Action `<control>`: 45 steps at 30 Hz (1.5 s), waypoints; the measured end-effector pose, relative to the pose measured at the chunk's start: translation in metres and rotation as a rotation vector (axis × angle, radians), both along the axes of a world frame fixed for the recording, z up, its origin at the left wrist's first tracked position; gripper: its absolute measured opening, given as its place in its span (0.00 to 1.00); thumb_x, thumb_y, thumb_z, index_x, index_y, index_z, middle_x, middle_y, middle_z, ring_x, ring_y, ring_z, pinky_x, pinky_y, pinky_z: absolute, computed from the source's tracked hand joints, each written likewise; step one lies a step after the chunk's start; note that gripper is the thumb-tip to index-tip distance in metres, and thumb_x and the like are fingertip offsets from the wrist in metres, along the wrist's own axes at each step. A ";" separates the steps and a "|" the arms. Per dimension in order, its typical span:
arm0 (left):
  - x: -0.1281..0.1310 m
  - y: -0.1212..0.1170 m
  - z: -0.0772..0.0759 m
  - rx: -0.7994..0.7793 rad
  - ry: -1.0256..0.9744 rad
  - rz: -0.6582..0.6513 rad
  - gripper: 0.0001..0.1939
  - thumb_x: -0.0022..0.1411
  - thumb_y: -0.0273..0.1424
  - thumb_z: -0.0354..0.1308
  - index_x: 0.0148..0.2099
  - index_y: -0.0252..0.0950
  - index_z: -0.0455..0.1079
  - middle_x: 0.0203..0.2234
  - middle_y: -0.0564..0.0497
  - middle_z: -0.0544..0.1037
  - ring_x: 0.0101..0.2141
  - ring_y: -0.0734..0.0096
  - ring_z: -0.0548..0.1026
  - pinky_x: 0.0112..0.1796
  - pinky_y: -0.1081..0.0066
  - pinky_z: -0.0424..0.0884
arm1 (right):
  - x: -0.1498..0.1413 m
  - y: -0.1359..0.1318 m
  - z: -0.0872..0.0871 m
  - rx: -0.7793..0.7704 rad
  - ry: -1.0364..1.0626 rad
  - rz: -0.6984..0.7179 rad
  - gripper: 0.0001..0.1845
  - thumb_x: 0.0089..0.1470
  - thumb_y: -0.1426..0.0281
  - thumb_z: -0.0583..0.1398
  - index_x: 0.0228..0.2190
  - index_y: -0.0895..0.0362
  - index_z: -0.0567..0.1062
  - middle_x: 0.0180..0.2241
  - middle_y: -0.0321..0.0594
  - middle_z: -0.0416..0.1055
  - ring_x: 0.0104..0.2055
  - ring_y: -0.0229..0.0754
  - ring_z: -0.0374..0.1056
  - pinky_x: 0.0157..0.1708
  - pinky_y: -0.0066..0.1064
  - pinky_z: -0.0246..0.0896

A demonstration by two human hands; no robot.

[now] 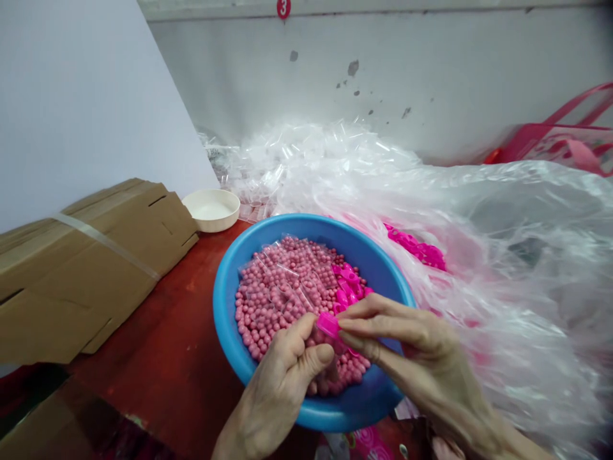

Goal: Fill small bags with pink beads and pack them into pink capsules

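Observation:
Above a blue basin (223,313), my two hands meet at a small bright pink plastic cap (328,324). My right hand (412,345) pinches the cap between thumb and fingertips. Close below it, my left hand (282,377) is closed round what looks like a small clear plastic container, mostly hidden by the fingers. Dusty-pink round beads (253,338) fill much of the basin. Several clear plastic containers (287,275) lie on the beads, and more bright pink plastic pieces (348,284) are heaped at the basin's right side.
Flattened cardboard boxes (110,268) lie left on the red table (167,358). Behind the basin stand a shallow white dish (213,211) and a pile of clear containers (258,172). Clear plastic bags (522,255) spread along the right, one holding pink pieces (416,248).

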State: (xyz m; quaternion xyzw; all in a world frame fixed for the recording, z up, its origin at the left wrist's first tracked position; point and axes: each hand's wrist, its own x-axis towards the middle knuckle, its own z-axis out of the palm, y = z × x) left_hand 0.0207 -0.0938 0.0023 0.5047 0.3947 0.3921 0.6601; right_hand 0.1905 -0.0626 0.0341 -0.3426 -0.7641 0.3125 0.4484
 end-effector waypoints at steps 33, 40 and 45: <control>0.000 -0.002 0.002 0.134 0.184 0.040 0.09 0.66 0.35 0.49 0.35 0.38 0.64 0.23 0.58 0.63 0.28 0.74 0.62 0.28 0.75 0.58 | 0.005 -0.012 -0.025 0.393 -0.197 -0.049 0.30 0.56 0.83 0.51 0.57 0.51 0.64 0.48 0.43 0.73 0.49 0.41 0.70 0.48 0.31 0.69; -0.002 -0.004 0.002 0.142 0.184 0.040 0.11 0.67 0.38 0.48 0.36 0.38 0.65 0.22 0.59 0.64 0.24 0.76 0.60 0.25 0.75 0.55 | -0.005 0.001 -0.002 0.146 -0.088 0.070 0.12 0.55 0.79 0.59 0.37 0.53 0.79 0.28 0.37 0.77 0.28 0.38 0.75 0.28 0.23 0.73; 0.000 -0.002 0.000 0.148 0.187 0.039 0.11 0.67 0.36 0.49 0.34 0.37 0.65 0.24 0.57 0.65 0.27 0.75 0.63 0.28 0.75 0.58 | -0.002 -0.010 -0.012 0.287 -0.110 0.036 0.27 0.55 0.83 0.55 0.53 0.48 0.69 0.38 0.41 0.77 0.36 0.39 0.74 0.32 0.26 0.73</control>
